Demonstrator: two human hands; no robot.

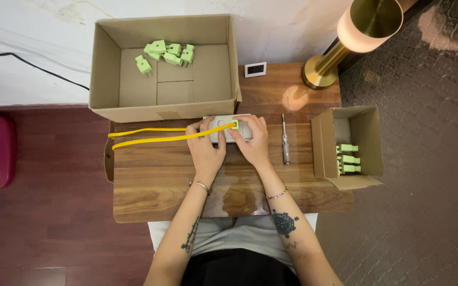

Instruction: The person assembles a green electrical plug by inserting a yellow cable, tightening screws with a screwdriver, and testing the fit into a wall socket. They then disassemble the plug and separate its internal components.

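Observation:
A white power strip (223,123) lies on the wooden table (155,185) just in front of a big cardboard box. Both hands rest on it. My left hand (205,148) presses its left part, with a yellow cable (155,139) passing under the fingers. My right hand (251,140) holds the right part, fingertips by a light green plug (235,125) at the cable's end, seated on the strip. The cable loops off to the table's left edge.
A large open cardboard box (104,79) at the back holds several green plugs (166,53). A small box (322,145) at the right holds three more. A screwdriver (285,140) lies between them. A brass lamp (345,37) and a small digital clock (255,69) stand behind.

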